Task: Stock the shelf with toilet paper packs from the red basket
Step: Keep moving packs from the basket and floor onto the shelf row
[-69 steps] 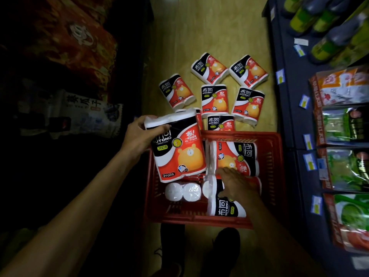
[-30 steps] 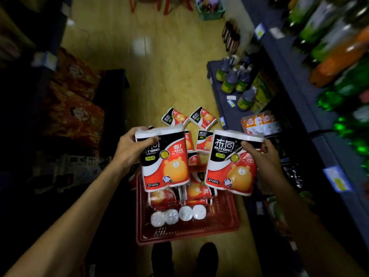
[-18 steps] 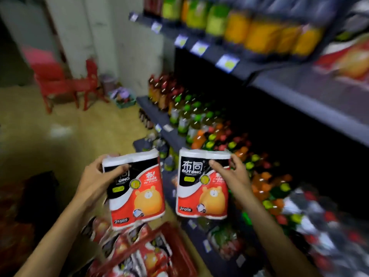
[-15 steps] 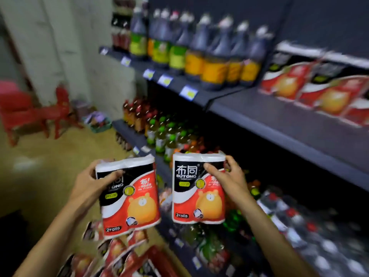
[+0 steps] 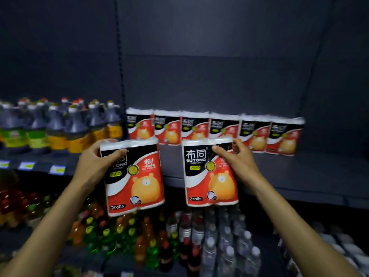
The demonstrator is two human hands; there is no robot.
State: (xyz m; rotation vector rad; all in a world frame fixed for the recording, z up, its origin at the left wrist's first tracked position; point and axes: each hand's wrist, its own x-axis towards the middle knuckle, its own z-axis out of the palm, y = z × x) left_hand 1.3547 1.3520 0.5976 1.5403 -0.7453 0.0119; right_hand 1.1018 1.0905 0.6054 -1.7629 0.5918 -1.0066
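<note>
Left hand [image 5: 95, 163] grasps left pack [image 5: 134, 176] and right hand [image 5: 238, 159] grasps right pack [image 5: 209, 174], fingers clenched on top corners, both upright in front of shelf [image 5: 299, 176] (six packs [image 5: 215, 129] lined at back, bottles [image 5: 60, 126] left).

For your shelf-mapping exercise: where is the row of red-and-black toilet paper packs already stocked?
In the head view, the row of red-and-black toilet paper packs stands against the dark shelf back, right of the dark bottles.

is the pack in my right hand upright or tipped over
Upright. The pack in the right hand shows its printed text level, "2rolls" at the bottom.
</note>
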